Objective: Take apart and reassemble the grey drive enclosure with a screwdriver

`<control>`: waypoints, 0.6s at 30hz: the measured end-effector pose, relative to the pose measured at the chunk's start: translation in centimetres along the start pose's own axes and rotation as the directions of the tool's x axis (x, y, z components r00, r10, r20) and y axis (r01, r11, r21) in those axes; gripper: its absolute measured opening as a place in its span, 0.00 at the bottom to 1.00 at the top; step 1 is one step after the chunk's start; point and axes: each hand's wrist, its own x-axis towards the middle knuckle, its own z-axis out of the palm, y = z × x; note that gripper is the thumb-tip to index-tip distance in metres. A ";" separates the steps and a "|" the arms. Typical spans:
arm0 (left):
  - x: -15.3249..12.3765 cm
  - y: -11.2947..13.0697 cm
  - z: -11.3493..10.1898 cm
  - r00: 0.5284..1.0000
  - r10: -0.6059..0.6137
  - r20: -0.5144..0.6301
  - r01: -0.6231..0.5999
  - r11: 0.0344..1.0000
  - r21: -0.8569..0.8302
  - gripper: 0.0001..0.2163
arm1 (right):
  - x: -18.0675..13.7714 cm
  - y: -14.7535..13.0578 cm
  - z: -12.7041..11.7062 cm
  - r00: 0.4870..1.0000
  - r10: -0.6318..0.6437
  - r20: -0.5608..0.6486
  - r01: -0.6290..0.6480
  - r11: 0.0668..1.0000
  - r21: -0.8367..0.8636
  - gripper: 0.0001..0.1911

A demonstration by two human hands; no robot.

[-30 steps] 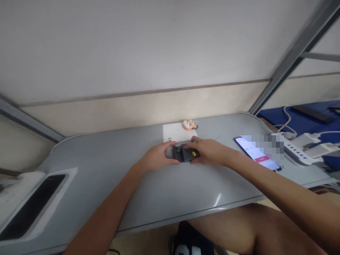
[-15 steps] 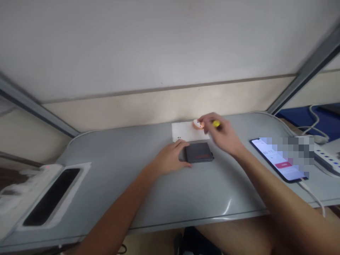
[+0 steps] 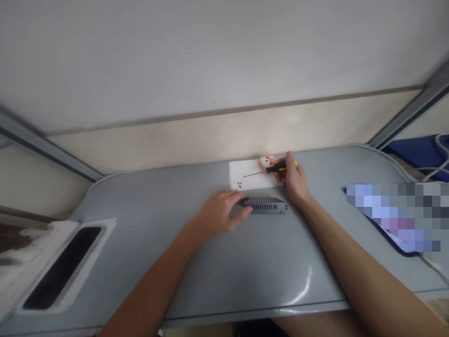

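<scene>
My left hand (image 3: pixel 221 213) grips the left end of a small dark grey electronics box (image 3: pixel 268 207), thumb on the near side and fingers over the far side. The box is tipped so that its slotted side faces me. In my right hand (image 3: pixel 296 181) is a screwdriver (image 3: pixel 277 167) with a black and yellow handle. Its long thin shaft points left, above a white sheet of paper (image 3: pixel 250 183). Several tiny dark screws (image 3: pixel 239 184) lie on the paper's left part. An orange and white animal-faced object (image 3: pixel 266 162) sits at the paper's back edge, beside my right fingers.
A phone (image 3: pixel 382 220), partly blurred out, lies on the right with a white cable (image 3: pixel 435 267) at its lower end. On the left, a black slab (image 3: pixel 63 269) rests on white material. The grey tabletop (image 3: pixel 157 196) meets the wall behind.
The box has been tipped from lying flat with red lettering showing to its slotted side facing me. My right hand has turned the screwdriver, so its shaft now shows. The view has shifted slightly.
</scene>
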 end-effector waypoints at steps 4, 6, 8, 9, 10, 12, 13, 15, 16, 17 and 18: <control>0.1 -0.1 0.2 0.998 -0.048 -0.047 0.045 0.998 -0.044 0.17 | -0.2 -0.3 0.2 0.996 -0.020 0.090 0.028 0.996 -0.082 0.32; 0.2 0.0 0.3 0.995 -0.079 -0.054 0.076 0.995 -0.060 0.18 | -0.2 -0.3 0.3 0.993 -0.039 0.113 0.051 0.993 -0.109 0.32; 0.3 0.1 0.3 0.991 -0.127 -0.042 0.123 0.989 -0.083 0.19 | -0.2 -0.2 0.3 0.993 -0.047 0.105 0.058 0.993 -0.106 0.32; 0.4 0.1 0.3 0.987 -0.159 -0.036 0.154 0.983 -0.099 0.20 | -0.1 -0.1 0.3 0.995 -0.044 0.092 0.053 0.994 -0.095 0.32; 0.4 0.1 0.4 0.981 -0.189 -0.030 0.185 0.976 -0.117 0.20 | 0.0 -0.1 0.3 0.997 -0.037 0.072 0.043 0.996 -0.075 0.32; 0.5 0.1 0.4 0.971 -0.236 -0.026 0.229 0.961 -0.155 0.21 | 0.2 -0.1 0.2 0.999 -0.013 0.031 0.013 1.000 -0.011 0.32; 0.5 0.0 0.5 0.967 -0.253 -0.027 0.244 0.953 -0.179 0.22 | 0.3 -0.2 0.1 1.000 -0.001 0.016 0.000 1.000 0.029 0.32; 0.5 -0.3 0.7 0.960 -0.276 -0.036 0.259 0.934 -0.244 0.21 | 0.5 -0.6 -0.1 1.000 0.015 0.006 -0.015 0.994 0.107 0.31; 0.5 -0.5 0.8 0.959 -0.282 -0.037 0.262 0.925 -0.277 0.21 | 0.5 -0.8 -0.2 1.000 0.018 0.013 -0.019 0.990 0.139 0.31; 0.5 -0.7 1.0 0.958 -0.283 -0.037 0.260 0.917 -0.302 0.20 | 0.6 -1.1 -0.3 1.000 0.018 0.025 -0.022 0.986 0.165 0.31; 0.4 -0.9 1.1 0.960 -0.277 -0.039 0.251 0.915 -0.316 0.20 | 0.6 -1.4 -0.4 0.999 0.018 0.041 -0.025 0.982 0.186 0.30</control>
